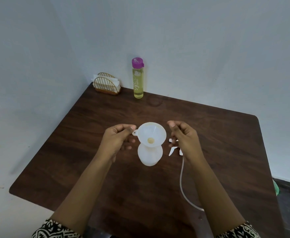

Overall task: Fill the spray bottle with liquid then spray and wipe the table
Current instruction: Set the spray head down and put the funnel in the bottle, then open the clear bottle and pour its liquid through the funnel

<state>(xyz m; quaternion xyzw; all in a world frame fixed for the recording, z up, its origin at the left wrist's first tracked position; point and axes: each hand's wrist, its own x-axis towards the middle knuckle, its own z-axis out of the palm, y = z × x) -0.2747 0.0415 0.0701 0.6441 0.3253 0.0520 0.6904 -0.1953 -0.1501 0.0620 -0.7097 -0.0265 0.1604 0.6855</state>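
A white spray bottle body point(150, 155) stands upright in the middle of the dark wooden table point(89, 160). A white funnel point(153, 133) sits in its neck. My left hand point(117, 140) pinches the funnel's small tab between thumb and forefinger. My right hand point(183, 138) hovers just right of the funnel, fingers loosely curled and apart, holding nothing. The white spray head point(172, 150) lies on the table partly hidden under that hand, its dip tube point(182, 184) trailing toward me. A tall clear bottle of yellow liquid point(138, 81) with a closed purple cap stands at the far edge.
A gold wire holder with white napkins point(106, 84) sits at the table's far left corner against the wall. Walls run close along the far and left sides. Something green point(276, 188) lies on the dark floor beyond the table's right edge.
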